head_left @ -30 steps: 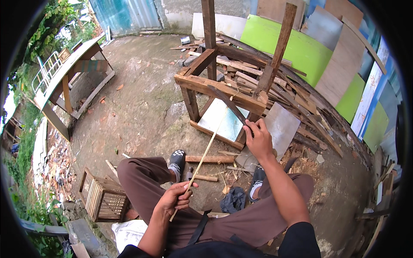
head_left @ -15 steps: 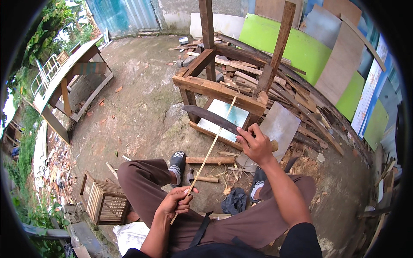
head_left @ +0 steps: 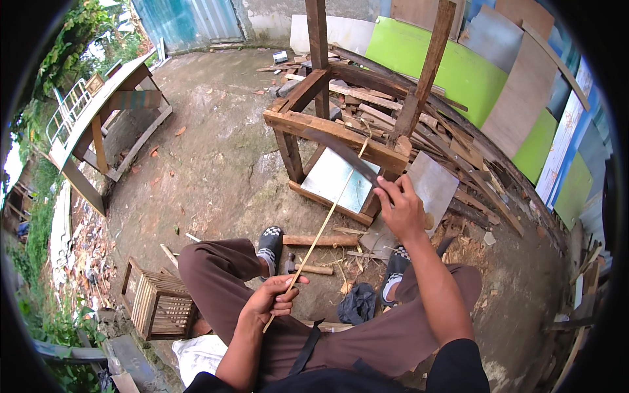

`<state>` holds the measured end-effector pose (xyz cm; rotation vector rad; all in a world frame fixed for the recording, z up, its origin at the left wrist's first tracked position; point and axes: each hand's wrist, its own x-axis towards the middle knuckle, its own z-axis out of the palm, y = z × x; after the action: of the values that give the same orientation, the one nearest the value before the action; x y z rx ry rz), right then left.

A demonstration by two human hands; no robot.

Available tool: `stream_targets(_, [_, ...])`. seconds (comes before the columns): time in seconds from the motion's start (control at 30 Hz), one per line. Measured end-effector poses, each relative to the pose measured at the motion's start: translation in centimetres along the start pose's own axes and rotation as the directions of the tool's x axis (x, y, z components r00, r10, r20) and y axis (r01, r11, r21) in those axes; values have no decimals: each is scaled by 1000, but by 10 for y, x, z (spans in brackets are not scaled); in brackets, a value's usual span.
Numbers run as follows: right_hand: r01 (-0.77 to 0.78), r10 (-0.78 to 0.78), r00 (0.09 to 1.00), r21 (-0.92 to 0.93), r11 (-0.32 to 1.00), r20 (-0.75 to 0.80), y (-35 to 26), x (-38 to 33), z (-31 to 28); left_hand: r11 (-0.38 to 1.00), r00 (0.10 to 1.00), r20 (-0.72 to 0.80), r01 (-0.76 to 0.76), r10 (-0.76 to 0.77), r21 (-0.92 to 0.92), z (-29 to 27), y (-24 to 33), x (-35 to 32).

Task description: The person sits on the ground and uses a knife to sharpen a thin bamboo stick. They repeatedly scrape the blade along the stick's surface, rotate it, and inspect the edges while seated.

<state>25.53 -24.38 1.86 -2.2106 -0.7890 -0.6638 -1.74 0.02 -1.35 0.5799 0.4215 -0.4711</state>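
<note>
A thin, pale strip, apparently bamboo (head_left: 323,226), slants up and away from my lap. My left hand (head_left: 275,298) is closed around its lower end, above my thigh. In my right hand (head_left: 401,208) is a dark-bladed machete (head_left: 347,159), its handle mostly hidden by the palm. The blade crosses the strip near its far end, slightly smeared by motion. Just beyond, the strip's tip overlaps the front rail of a brown wooden frame (head_left: 334,134) with tall posts. A light, shiny sheet (head_left: 337,180) lies low inside that frame.
Between my feet lie a round wooden piece (head_left: 320,241), a hammer (head_left: 311,268) and a black plastic bag (head_left: 357,304). A slatted wooden crate (head_left: 160,304) sits at left. Scrap wood (head_left: 452,150) is piled behind the frame. A long table (head_left: 108,108) stands far left.
My right hand has moved the machete farther away and a little right, so the blade crosses the strip nearer its far end. My left hand has shifted slightly right and up.
</note>
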Motion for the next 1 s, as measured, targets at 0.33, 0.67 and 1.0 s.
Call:
stream_targets(0.33, [-69,74,987,-41,997,141,-24,-6,-7,998,999,-5,-33,34,47,2,-1,-3])
stream_targets(0.67, [-314,306,948,391,865,83,2,-8,8,823,840,358,-507,407,256,29,19,-44])
stream_targets(1.0, [-715,437,671,678,169,599,-16,-11,-15,524,635,392,-772,666,360,48,103,-65])
